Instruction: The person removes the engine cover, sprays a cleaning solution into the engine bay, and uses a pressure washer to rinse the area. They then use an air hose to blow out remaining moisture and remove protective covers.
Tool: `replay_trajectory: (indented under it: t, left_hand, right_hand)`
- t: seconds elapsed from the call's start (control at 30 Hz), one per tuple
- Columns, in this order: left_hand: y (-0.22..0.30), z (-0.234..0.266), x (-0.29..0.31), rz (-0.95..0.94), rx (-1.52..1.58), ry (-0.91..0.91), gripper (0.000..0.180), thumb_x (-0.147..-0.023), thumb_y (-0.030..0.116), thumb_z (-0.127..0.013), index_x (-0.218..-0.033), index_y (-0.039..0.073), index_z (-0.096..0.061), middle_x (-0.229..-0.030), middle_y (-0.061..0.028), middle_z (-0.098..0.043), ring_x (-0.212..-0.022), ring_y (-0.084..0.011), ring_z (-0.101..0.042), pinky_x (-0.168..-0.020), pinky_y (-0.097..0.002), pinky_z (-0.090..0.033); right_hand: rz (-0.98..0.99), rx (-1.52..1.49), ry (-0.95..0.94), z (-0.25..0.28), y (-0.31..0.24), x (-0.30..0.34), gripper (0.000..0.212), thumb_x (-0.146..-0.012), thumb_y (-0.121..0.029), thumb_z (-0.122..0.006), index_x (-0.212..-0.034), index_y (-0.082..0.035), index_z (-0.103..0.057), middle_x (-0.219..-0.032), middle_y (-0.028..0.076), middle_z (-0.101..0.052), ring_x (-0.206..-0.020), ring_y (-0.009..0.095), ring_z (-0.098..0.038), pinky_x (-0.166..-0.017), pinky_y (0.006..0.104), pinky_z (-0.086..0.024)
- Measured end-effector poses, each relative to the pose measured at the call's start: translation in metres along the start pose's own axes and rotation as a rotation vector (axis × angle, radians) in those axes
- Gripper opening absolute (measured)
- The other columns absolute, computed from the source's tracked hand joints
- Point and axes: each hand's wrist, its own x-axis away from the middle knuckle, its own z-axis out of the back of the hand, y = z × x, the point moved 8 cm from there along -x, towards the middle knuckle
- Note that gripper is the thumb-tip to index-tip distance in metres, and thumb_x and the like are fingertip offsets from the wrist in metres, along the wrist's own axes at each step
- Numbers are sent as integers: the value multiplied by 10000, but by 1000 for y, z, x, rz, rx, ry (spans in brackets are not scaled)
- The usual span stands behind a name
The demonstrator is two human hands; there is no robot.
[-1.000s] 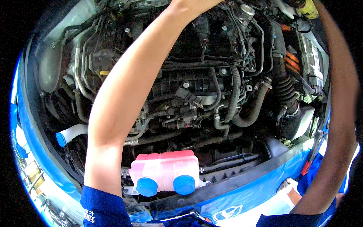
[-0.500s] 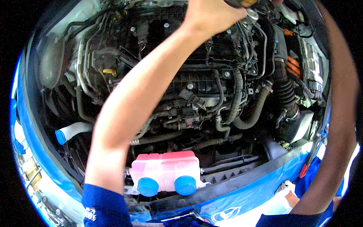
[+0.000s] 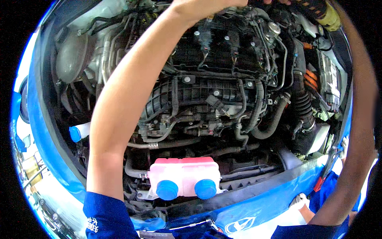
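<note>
Across the engine bay reaches my left forearm, with my left hand [image 3: 215, 5] at the top edge, where the fingers are cut off. My right forearm rises along the right rim; only a little of my right hand [image 3: 281, 1] shows at the top edge. Beside it a black tool with a yellow end [image 3: 328, 18] slants down to the right; which hand holds it is hidden. Below lies the engine [image 3: 199, 89] with black ducts and hoses. A pink-filled coolant tank [image 3: 185, 175] with two blue caps sits at the front.
A white filler neck with a blue cap [image 3: 75, 134] shows left of my forearm. Orange cables [image 3: 310, 79] and a ribbed black intake hose [image 3: 301, 97] run along the right. The blue front edge [image 3: 274, 193] borders the bay. Another person's gloved hand [image 3: 299, 201] is beyond it.
The black and yellow tool has shifted right, from beside my left hand to near the right rim. My left hand has moved up and left. The view has shifted, so the engine sits lower and further right.
</note>
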Motion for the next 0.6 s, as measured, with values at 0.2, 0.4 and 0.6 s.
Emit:
replay_trajectory:
  t: [0.2, 0.4, 0.6]
  left_hand:
    - [-25, 26, 16, 133, -17, 86, 325, -642, -22, -712, -961, 11, -663, -888, -31, -673, -795, -112, -616, -727, -270, -514]
    - [-34, 32, 22, 240, 44, 102, 329, -636, -26, -709, -960, 12, -664, -884, -25, -670, -775, -115, -612, -706, -271, -508]
    - [-39, 36, 21, 122, 39, 138, 295, -645, -24, -713, -933, 12, -657, -869, -21, -661, -758, -107, -603, -694, -268, -502]
  right_hand:
    - [44, -4, 89, -8, -15, -19, 227, -616, 41, -645, -843, 43, -645, -719, 77, -634, -607, 144, -567, -522, 285, -454]
    - [2, 66, 44, -9, -12, -39, 233, -612, 61, -627, -842, 32, -638, -713, 71, -624, -608, 148, -558, -527, 287, -451]
    - [92, 1, -49, -9, -11, -55, 261, -605, 81, -626, -855, 10, -619, -701, 64, -604, -601, 146, -544, -513, 284, -434]
